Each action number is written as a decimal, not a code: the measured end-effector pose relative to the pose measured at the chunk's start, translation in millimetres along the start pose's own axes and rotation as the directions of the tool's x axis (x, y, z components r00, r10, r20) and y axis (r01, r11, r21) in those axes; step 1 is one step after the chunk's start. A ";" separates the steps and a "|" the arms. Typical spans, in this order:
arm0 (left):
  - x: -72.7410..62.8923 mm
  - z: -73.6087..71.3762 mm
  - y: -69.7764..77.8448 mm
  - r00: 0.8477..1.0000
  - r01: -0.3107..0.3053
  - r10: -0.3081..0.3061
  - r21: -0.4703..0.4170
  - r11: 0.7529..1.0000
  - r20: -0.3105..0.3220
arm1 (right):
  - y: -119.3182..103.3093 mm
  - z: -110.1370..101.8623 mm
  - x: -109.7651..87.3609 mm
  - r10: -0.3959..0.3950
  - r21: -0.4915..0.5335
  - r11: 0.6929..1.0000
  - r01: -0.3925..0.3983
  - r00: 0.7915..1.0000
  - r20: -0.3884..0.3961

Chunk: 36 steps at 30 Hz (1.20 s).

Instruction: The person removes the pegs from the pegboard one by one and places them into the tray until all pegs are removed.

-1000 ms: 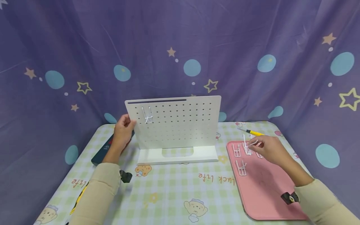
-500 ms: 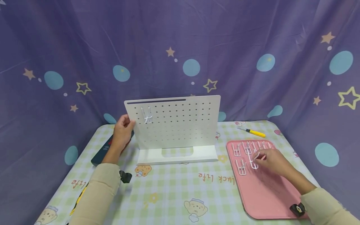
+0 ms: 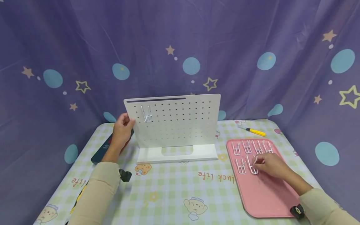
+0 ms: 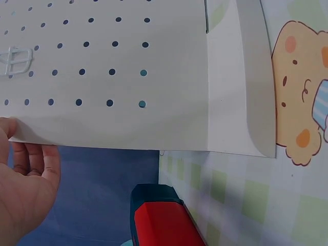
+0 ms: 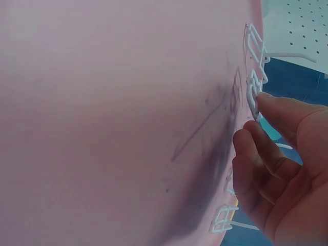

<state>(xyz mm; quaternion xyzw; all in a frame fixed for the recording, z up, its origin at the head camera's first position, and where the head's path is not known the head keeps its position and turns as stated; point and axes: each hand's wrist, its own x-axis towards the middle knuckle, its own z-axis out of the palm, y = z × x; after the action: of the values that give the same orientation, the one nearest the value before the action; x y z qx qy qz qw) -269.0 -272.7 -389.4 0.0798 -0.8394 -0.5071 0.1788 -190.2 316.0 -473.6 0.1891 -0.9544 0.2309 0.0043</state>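
A white pegboard stands on the table, with one white wire hook hung at its upper left. My left hand grips the board's left edge, thumb in front and fingers behind, as the left wrist view shows. Over the pink tray at the right, my right hand pinches another white wire hook between thumb and forefinger, low over the tray's surface. To its left lies a single hook, and several more hooks line the tray's far end.
A yellow-handled screwdriver lies behind the tray. A dark case with red parts sits beside the board, beneath my left forearm. The checked tablecloth covers the table, and a purple curtain hangs behind it.
My right hand has brought the pinched hook from the tray's far row toward the near side, beside the single hook. The left hand keeps its grip on the board.
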 end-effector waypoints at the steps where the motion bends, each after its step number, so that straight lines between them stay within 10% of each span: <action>1: 0.2 -0.1 0.0 1.000 0.000 0.000 0.000 1.000 0.000 | 0.4 0.5 0.3 0.002 -0.002 1.000 -0.002 1.000 0.003; 25: -0.4 0.8 -1.1 1.000 -0.013 0.013 0.000 1.000 -0.007 | -0.4 -1.9 -4.4 0.024 0.018 1.000 -0.025 0.999 0.048; 36: 0.2 0.9 -2.4 1.000 -0.017 0.017 -0.018 1.000 0.002 | -3.9 -37.6 3.5 -0.011 -0.085 0.996 0.014 0.999 0.045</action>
<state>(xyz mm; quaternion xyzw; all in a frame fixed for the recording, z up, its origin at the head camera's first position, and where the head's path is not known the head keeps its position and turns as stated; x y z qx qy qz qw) -269.7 -273.2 -391.8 0.0705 -0.8356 -0.5131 0.1830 -195.0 328.1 -438.0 0.1998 -0.9621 0.1856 -0.0074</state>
